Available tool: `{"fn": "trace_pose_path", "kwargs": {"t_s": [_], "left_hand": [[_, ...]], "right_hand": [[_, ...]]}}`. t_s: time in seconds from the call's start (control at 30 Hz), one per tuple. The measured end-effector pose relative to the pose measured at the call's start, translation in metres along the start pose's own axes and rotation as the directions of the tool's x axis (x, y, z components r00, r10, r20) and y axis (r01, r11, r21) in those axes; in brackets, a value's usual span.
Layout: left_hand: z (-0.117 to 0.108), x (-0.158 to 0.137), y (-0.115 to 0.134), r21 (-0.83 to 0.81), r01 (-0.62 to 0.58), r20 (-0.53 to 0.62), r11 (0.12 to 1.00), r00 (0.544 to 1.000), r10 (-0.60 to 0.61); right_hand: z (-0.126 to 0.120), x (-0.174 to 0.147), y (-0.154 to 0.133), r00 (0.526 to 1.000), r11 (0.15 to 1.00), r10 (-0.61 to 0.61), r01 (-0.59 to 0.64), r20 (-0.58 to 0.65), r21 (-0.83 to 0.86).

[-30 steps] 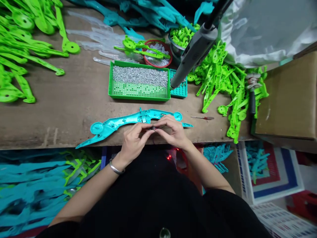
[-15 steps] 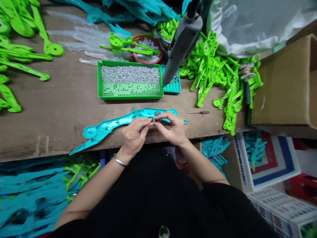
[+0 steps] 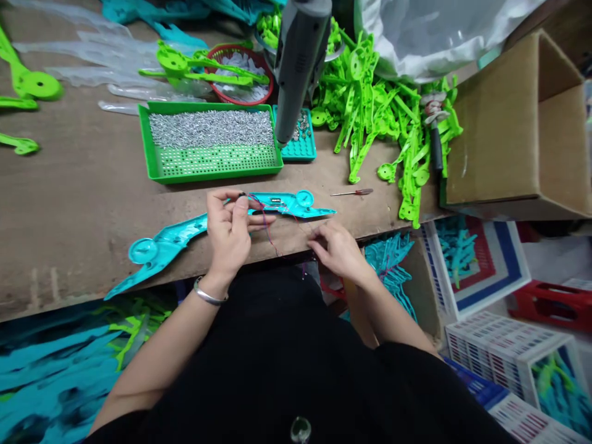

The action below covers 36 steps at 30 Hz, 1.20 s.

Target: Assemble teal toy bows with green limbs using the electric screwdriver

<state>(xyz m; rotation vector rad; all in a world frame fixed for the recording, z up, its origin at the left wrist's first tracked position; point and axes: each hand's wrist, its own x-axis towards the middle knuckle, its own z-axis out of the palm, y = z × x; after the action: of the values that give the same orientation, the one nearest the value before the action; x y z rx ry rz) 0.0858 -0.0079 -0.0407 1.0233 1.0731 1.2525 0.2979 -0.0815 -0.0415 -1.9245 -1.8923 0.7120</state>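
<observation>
Wires (image 3: pixel 265 226), centre frame, dangle from small dark part (image 3: pixel 242 195) pinched in grip of left hand (image 3: pixel 228 232), beside turquoise shell (image 3: pixel 185 230); right hand (image 3: pixel 340 248) grip: can't tell. Best keep wires slack, untangled.

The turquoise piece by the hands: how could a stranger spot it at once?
On the brown bench, find the green tray of metal bits. Between it and the bench's near edge lies the turquoise piece, partly behind the left hand. Unlike the turquoise pile below the bench at left, it lies singly, with a round disc near each end.
</observation>
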Motion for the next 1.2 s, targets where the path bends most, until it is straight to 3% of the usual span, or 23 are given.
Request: {"fn": "trace_pose_path", "kwargs": {"t_s": [0.07,0.17,0.23,0.3,0.33,0.37,0.47,0.57,0.67,0.77,0.8,0.87,0.93,0.97,1.03,1.1,1.13,1.2], "left_hand": [[0.003,-0.004,0.002,-0.091,0.11,0.011,0.99,0.994,-0.109],[-0.004,-0.011,0.011,-0.134,0.313,0.122,0.94,0.947,-0.298],[-0.016,-0.014,0.02,-0.016,0.471,0.307,0.882,0.842,-0.444],[-0.032,-0.015,0.026,0.156,0.547,0.48,0.823,0.686,-0.547],[-0.04,-0.016,0.028,0.177,0.547,0.518,0.818,0.655,-0.55],[-0.045,-0.018,0.028,0.141,0.535,0.52,0.833,0.676,-0.522],[-0.047,-0.026,0.021,-0.034,0.485,0.431,0.874,0.796,-0.425],[-0.027,-0.039,0.008,-0.067,0.5,0.443,0.863,0.79,-0.424],[-0.005,-0.049,0.0,-0.091,0.531,0.458,0.842,0.774,-0.439],[0.002,-0.048,-0.001,-0.04,0.574,0.497,0.818,0.721,-0.482],[0.0,-0.046,0.0,-0.021,0.555,0.488,0.832,0.732,-0.476],[-0.009,-0.039,0.0,0.04,0.433,0.394,0.901,0.821,-0.412],[-0.018,-0.033,-0.001,0.195,0.233,0.258,0.953,0.925,-0.279],[-0.022,-0.031,-0.001,0.31,0.13,0.225,0.942,0.952,-0.206],[-0.027,-0.033,0.0,0.537,-0.068,0.24,0.841,0.968,-0.076],[-0.026,-0.041,0.003,0.676,-0.272,0.281,0.685,0.954,0.101],[-0.025,-0.046,0.005,0.707,-0.372,0.301,0.601,0.928,0.22],[-0.021,-0.057,0.008,0.701,-0.557,0.357,0.445,0.815,0.456]], "right_hand": [[-0.001,-0.003,-0.001,0.999,0.967,0.016,-0.024,0.034,0.254],[-0.015,-0.003,-0.004,0.996,0.711,0.09,-0.045,-0.027,0.701],[-0.025,-0.001,-0.006,0.972,0.529,0.19,0.017,-0.138,0.848],[-0.031,0.003,-0.006,0.936,0.365,0.297,0.07,-0.188,0.928],[-0.032,0.005,-0.007,0.927,0.278,0.337,0.069,-0.164,0.958],[-0.032,0.008,-0.008,0.925,0.187,0.363,0.042,-0.109,0.981],[-0.028,0.014,-0.016,0.917,-0.077,0.397,-0.005,0.036,0.997],[-0.019,0.018,-0.032,0.915,-0.242,0.402,0.07,0.035,0.968],[-0.005,0.023,-0.046,0.949,-0.235,0.313,0.042,0.035,0.971],[0.009,0.027,-0.05,0.975,-0.025,0.204,0.092,-0.085,0.995],[0.012,0.029,-0.048,0.981,0.059,0.167,0.089,-0.098,0.994],[0.014,0.032,-0.045,0.98,0.16,0.178,0.059,-0.088,0.985],[0.012,0.034,-0.043,0.95,0.147,0.292,0.072,-0.113,0.987],[0.01,0.035,-0.043,0.931,0.122,0.342,0.092,-0.129,0.988],[0.006,0.037,-0.044,0.924,0.078,0.363,0.102,-0.124,0.992],[0.004,0.038,-0.046,0.939,0.047,0.326,0.103,-0.112,0.994],[0.003,0.039,-0.047,0.944,0.033,0.309,0.108,-0.113,0.994],[0.003,0.04,-0.048,0.952,-0.001,0.287,0.113,-0.108,0.994]]}}
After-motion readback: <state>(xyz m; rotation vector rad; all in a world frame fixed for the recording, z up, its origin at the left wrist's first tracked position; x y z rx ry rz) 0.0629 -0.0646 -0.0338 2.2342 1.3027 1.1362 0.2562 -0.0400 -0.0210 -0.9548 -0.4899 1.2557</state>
